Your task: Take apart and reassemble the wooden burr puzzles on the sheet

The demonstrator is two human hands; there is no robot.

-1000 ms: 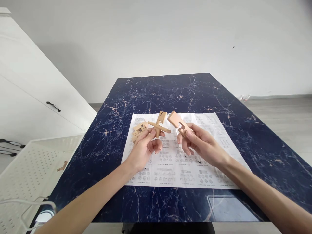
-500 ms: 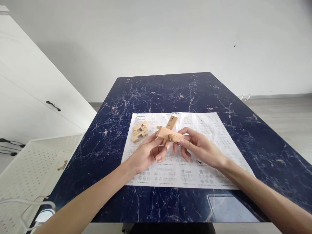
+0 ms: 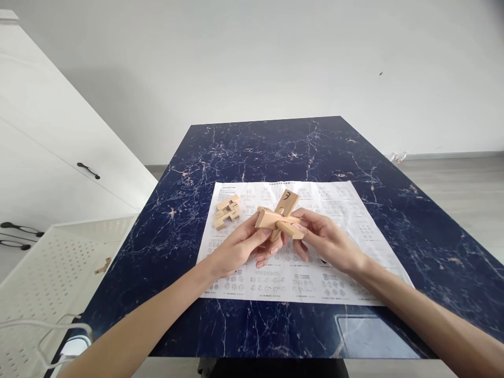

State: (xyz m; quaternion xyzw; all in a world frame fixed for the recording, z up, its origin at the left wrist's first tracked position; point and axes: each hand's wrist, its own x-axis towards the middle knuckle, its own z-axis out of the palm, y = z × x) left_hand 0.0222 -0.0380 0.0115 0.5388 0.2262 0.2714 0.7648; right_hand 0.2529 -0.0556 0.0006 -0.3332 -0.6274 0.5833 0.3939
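Note:
Between both hands, above a printed paper sheet (image 3: 346, 236), is a wooden interlocking puzzle (image 3: 277, 218) made of crossed pieces. One flat piece bearing a black 3-like mark points up and away. My left hand (image 3: 242, 244) grips the left end with thumb and fingers, its lower fingers curled beneath. My right hand (image 3: 325, 233) pinches the right side, its thumb near the piece that slants toward me. Some of the fingers behind the wood are hidden. Left of the hands, a small group of notched wooden pieces (image 3: 227, 211) lies on the sheet, apart from them.
The sheet lies on a dark blue marbled table (image 3: 252, 152). A white perforated basket (image 3: 43, 283) stands below the table's left edge, with a small wooden piece (image 3: 103, 265) in it. White cables (image 3: 47, 326) and a white cabinet (image 3: 51, 121) are also at the left.
The puzzle has turned in my hands: the marked flat piece has swung to the right, and the slanting front piece shows more of its length. The loose pieces stay put.

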